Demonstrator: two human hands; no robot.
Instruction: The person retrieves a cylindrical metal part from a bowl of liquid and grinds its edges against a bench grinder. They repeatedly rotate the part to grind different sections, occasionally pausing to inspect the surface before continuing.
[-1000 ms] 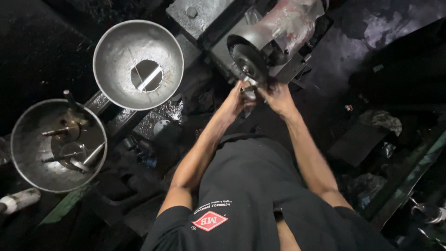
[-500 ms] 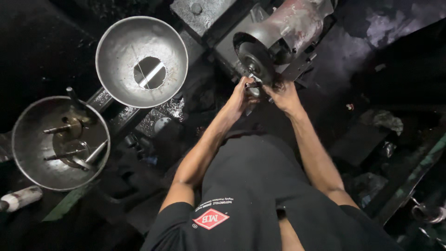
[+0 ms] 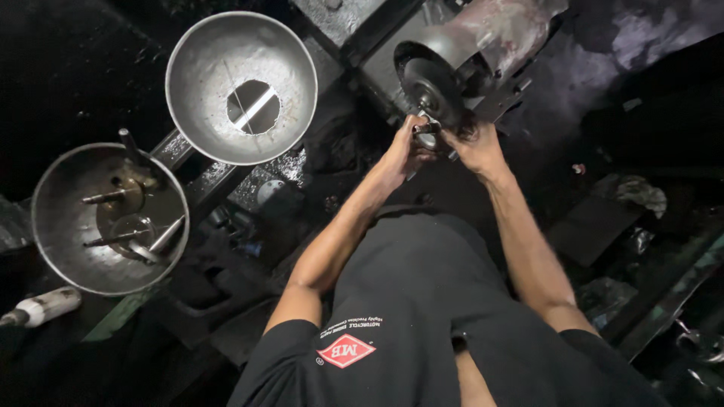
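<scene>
Both my hands reach forward to a dark grinding wheel (image 3: 431,89) on a motor-driven bench grinder (image 3: 490,34). My left hand (image 3: 406,151) and my right hand (image 3: 471,145) together grip a small metal rod (image 3: 426,129), held just below the wheel's rim. Whether the rod touches the wheel I cannot tell. My forearms stretch out over my dark shirt.
A metal funnel-shaped bowl (image 3: 197,113) with a hole and a crossbar sits at upper left. A second metal bowl (image 3: 56,226) holding several rods and a fitting stands at the left. A white-handled tool (image 3: 41,307) lies at lower left. Dark greasy clutter lies to the right.
The view has shifted slightly; the grinder and bowls sit a little further right and higher in the frame. My hands stay on the rod at the wheel.
</scene>
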